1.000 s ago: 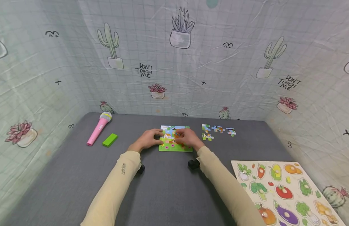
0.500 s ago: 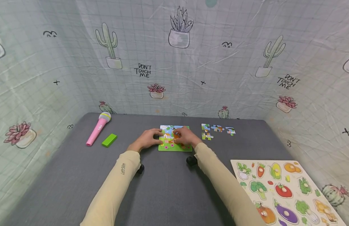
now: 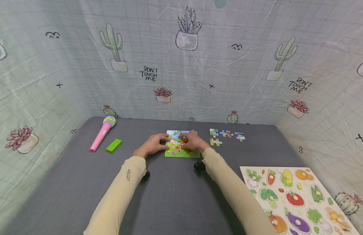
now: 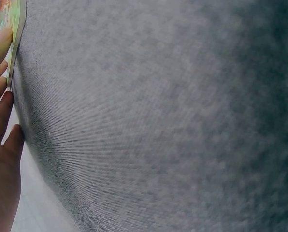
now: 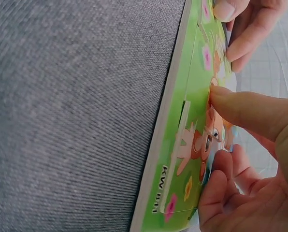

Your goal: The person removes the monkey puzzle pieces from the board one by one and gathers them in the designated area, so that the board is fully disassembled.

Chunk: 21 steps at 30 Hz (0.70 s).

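A jigsaw puzzle board (image 3: 182, 154) with a green border lies on the grey table, showing a house, flowers and an orange animal. At its left edge, my left hand (image 3: 153, 144) rests with thumb and fingers spread apart, touching the board. My right hand (image 3: 195, 142) is over the board's right half. Its thumb and curled fingers pinch a puzzle piece (image 5: 214, 134) with an eye printed on it, low against the board in the right wrist view. Below that piece, the right wrist view shows a slit-like gap (image 5: 182, 113) in the picture. My right fingers partly hide the upper right part.
Several loose puzzle pieces (image 3: 227, 134) lie right of the board. At the left are a pink toy microphone (image 3: 101, 135) and a green block (image 3: 114, 146). A wooden vegetable puzzle (image 3: 278, 187) covers the front right corner. A patterned cloth (image 3: 187, 71) surrounds the table.
My right hand has shifted slightly left over the board, its fingers still around the piece. My left hand and the loose pieces stay in place.
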### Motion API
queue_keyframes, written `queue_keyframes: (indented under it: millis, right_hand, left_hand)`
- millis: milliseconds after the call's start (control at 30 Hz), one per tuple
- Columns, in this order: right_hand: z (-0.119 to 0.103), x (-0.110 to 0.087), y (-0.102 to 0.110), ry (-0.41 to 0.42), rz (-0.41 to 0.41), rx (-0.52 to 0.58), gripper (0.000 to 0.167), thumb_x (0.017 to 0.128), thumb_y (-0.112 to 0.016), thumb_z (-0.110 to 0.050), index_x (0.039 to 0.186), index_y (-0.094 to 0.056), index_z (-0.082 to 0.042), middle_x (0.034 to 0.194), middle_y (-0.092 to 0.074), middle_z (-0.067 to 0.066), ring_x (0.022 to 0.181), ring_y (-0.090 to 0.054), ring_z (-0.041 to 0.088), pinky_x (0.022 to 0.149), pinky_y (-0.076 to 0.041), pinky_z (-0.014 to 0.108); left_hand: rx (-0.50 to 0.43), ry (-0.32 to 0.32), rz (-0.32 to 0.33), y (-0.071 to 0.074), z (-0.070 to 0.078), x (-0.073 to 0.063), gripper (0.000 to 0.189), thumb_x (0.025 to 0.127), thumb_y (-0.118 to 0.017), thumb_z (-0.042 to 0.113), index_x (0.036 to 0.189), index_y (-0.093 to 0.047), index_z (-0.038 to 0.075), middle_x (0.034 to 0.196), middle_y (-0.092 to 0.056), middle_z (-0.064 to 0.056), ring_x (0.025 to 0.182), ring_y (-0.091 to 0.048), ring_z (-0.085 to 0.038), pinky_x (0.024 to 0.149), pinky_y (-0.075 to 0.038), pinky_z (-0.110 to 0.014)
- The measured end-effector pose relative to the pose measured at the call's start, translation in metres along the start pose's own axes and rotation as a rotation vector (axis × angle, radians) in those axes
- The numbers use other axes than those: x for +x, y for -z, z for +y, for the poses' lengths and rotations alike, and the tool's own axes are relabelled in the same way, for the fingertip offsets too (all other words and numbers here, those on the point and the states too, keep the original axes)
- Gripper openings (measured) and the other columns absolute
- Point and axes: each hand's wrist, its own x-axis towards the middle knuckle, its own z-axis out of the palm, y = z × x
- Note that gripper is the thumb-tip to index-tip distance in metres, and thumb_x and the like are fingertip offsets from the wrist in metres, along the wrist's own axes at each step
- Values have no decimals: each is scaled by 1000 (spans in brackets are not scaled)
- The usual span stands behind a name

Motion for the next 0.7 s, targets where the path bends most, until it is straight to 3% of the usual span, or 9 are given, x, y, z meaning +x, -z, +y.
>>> queue_keyframes:
  millis: [300, 600, 700]
  right_hand:
    - [1, 0, 0, 32, 6, 25, 45, 96, -65, -15, 139, -55, -9, 128, -42, 20, 108, -40, 30, 91, -43, 46]
    - [3, 0, 9, 21, -110, 22, 54, 94, -66, -13, 145, -48, -8, 145, -36, 24, 132, -37, 35, 105, -41, 48]
    - [3, 0, 9, 12, -126, 23, 58, 92, -68, -10, 146, -47, -10, 148, -32, 24, 132, -38, 35, 104, -42, 47]
  left_hand:
    - [19, -12, 7, 1, -1, 0, 44, 89, -73, 27, 128, -65, 6, 148, -46, -9, 140, -36, -31, 115, -30, -48]
    - [42, -8, -2, 1, 0, 3, 44, 90, -73, 27, 128, -65, 6, 149, -46, -9, 140, -36, -31, 115, -30, -47]
    - [48, -8, -2, 2, 1, 2, 44, 90, -73, 27, 128, -65, 6, 148, -46, -10, 140, -36, -32, 115, -31, -47]
